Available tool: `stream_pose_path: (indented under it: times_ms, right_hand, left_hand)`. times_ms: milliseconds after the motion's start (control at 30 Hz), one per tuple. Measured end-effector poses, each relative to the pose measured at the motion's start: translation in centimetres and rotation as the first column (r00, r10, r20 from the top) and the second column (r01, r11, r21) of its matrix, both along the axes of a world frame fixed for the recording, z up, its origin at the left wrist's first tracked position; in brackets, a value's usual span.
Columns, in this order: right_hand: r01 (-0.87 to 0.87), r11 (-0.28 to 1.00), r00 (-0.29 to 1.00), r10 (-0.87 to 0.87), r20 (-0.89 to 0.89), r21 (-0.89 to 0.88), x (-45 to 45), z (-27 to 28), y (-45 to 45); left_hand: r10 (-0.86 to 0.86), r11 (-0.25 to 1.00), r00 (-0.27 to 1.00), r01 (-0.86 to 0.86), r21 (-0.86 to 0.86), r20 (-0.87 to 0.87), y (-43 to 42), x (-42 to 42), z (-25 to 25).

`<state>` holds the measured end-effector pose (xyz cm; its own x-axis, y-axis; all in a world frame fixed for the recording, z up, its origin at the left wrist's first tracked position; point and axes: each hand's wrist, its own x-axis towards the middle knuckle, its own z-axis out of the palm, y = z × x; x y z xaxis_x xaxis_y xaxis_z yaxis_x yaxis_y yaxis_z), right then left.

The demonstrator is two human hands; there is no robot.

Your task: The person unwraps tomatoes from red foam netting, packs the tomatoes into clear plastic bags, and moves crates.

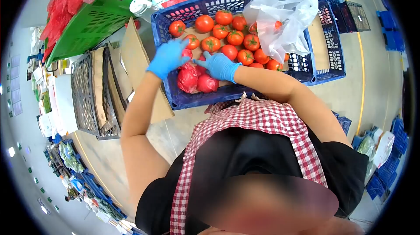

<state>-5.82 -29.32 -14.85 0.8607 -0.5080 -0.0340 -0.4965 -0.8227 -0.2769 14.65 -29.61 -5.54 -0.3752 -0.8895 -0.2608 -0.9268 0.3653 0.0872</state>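
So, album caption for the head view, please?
Gloved left hand and right hand at red-wrapped bundles beside loose tomatoes in a blue crate.

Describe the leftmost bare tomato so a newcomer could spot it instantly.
Find the blue crate of tomatoes in front of the checked apron and go to its far left corner. Just beyond the blue-gloved left hand sits a round red tomato. Unlike the red-wrapped bundles nearer the apron, it is bare, and no other bare tomato there lies farther left.
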Motion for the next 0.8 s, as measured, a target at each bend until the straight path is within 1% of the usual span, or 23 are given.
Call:
stream_pose_path:
  times_ms: [33,67,133,167,233,267,300,333,400,433,533,567,600,667,700,733,767,800]
  right_hand:
    - [0.029,0.999,1.000,-0.029,0.007,-0.041,-0.3,-0.2,0.4]
    - [0.083,0.996,0.996,-0.084,-0.016,-0.032,-0.5,-0.5,0.7]
    - [0.183,0.983,0.981,-0.184,-0.068,-0.023,-0.6,-0.6,1.2]
    - [0.167,0.986,0.985,-0.167,-0.037,0.011,-0.9,-0.6,0.7]
    - [0.136,0.987,0.990,-0.139,0.029,0.089,-1.9,-0.9,-0.4]
    - [0.116,0.979,0.982,-0.138,0.129,0.170,-2.7,-0.8,-0.6]
    - [0.123,0.979,0.982,-0.144,0.126,0.163,-3.1,-1.0,-0.5]
    - [0.128,0.980,0.982,-0.147,0.120,0.155,-3.4,-1.3,-0.4]
    - [0.135,0.975,0.971,-0.166,0.172,0.177,-3.9,-2.6,-0.2]
    - [0.141,0.973,0.963,-0.178,0.202,0.184,-4.1,-3.0,-0.6]
    - [0.174,0.946,0.979,-0.197,0.059,0.275,-6.0,-1.5,-1.1]
    - [0.152,0.961,0.980,-0.178,0.094,0.230,-6.6,-1.2,-0.8]
    - [0.184,0.955,0.974,-0.208,0.084,0.231,-6.5,-0.6,-0.2]
    - [0.244,0.941,0.962,-0.266,0.065,0.233,-5.4,0.9,1.3]
    - [0.293,0.925,0.956,-0.285,-0.067,0.243,-4.9,1.5,2.1]
    - [0.224,0.927,0.974,-0.203,-0.100,0.302,-4.7,1.9,2.2]
    - [0.155,0.959,0.984,-0.129,-0.123,0.236,-4.2,1.2,2.2]
    - [0.079,0.982,0.987,-0.054,-0.151,0.170,-3.9,0.4,2.1]
  left_hand:
    - [0.020,0.999,0.996,-0.017,-0.035,0.092,0.4,-0.9,-1.4]
    - [0.045,0.997,0.983,-0.034,-0.067,0.180,0.8,-1.6,-2.7]
    - [0.113,0.994,0.984,-0.111,-0.025,0.138,0.6,-2.6,-4.0]
    - [0.148,0.989,0.982,-0.148,-0.004,0.122,0.2,-2.8,-4.7]
    - [0.143,0.980,0.976,-0.163,-0.115,-0.166,-0.3,-1.5,-7.4]
    - [0.126,0.968,0.944,-0.184,-0.169,-0.305,-0.5,-0.8,-8.7]
    - [0.200,0.958,0.916,-0.257,-0.125,-0.348,-0.5,-0.8,-8.6]
    - [0.182,0.964,0.902,-0.243,-0.112,-0.391,-0.8,-0.7,-8.5]
    - [0.149,0.973,0.867,-0.214,-0.085,-0.476,-1.1,-0.3,-8.0]
    - [0.197,0.952,0.820,-0.291,-0.095,-0.537,-0.7,-1.6,-4.5]
    - [0.160,0.965,0.886,-0.234,-0.121,-0.435,1.2,-1.8,-0.8]
    - [0.152,0.988,0.942,-0.155,0.015,-0.300,2.2,-2.4,0.0]
    - [0.074,0.996,0.994,-0.070,0.056,-0.080,3.7,-3.0,-0.1]
    - [0.003,0.977,0.997,0.012,-0.214,0.073,7.4,-3.1,-4.3]
    - [0.029,0.984,0.984,0.003,-0.178,0.176,7.7,-3.8,-4.4]
    - [0.049,0.990,0.959,-0.009,-0.143,0.278,8.0,-4.7,-4.5]
    - [0.064,0.994,0.925,-0.027,-0.103,0.376,8.2,-5.3,-4.7]
    - [-0.039,0.999,0.943,0.049,-0.020,0.331,8.0,-5.0,-5.2]
